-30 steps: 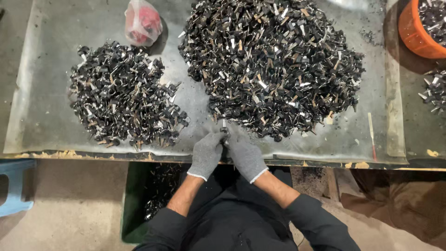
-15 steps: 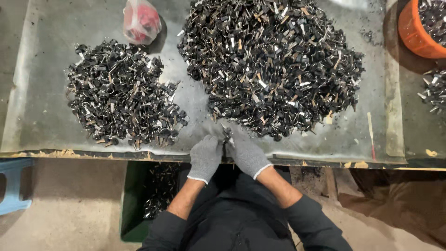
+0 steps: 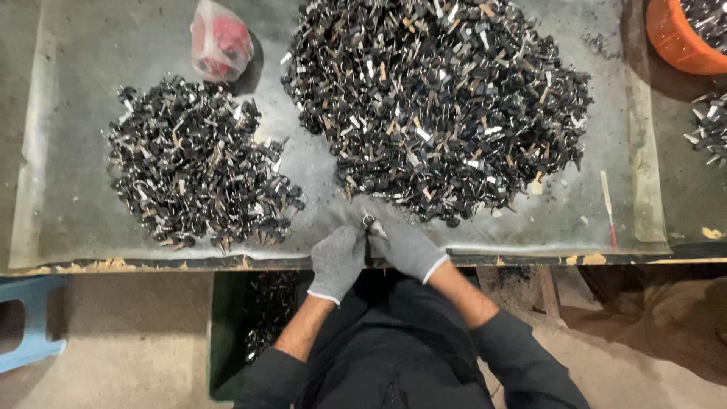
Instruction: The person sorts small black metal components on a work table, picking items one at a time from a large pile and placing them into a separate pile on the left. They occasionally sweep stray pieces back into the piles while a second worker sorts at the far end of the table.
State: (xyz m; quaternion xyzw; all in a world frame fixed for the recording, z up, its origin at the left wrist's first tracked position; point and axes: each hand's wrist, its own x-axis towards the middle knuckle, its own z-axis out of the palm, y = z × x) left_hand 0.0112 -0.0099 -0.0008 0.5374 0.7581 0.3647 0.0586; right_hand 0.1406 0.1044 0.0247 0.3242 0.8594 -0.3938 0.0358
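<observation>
My left hand (image 3: 338,256) and my right hand (image 3: 406,245), both in grey gloves, meet at the near edge of the metal-topped table (image 3: 318,170). Between their fingertips they pinch one small dark metal part (image 3: 369,222). A large heap of small black and silver metal parts (image 3: 435,98) lies just beyond my hands. A smaller heap of the same parts (image 3: 193,170) lies to the left.
A clear bag with red contents (image 3: 219,42) rests at the table's far left. An orange tub (image 3: 685,38) with parts stands at top right, with loose parts (image 3: 708,125) below it. A green bin (image 3: 254,326) sits under the table, a blue stool (image 3: 30,322) at left.
Both hands have drawn slightly toward the table's near edge and stay joined on the small part. The heaps have not changed.
</observation>
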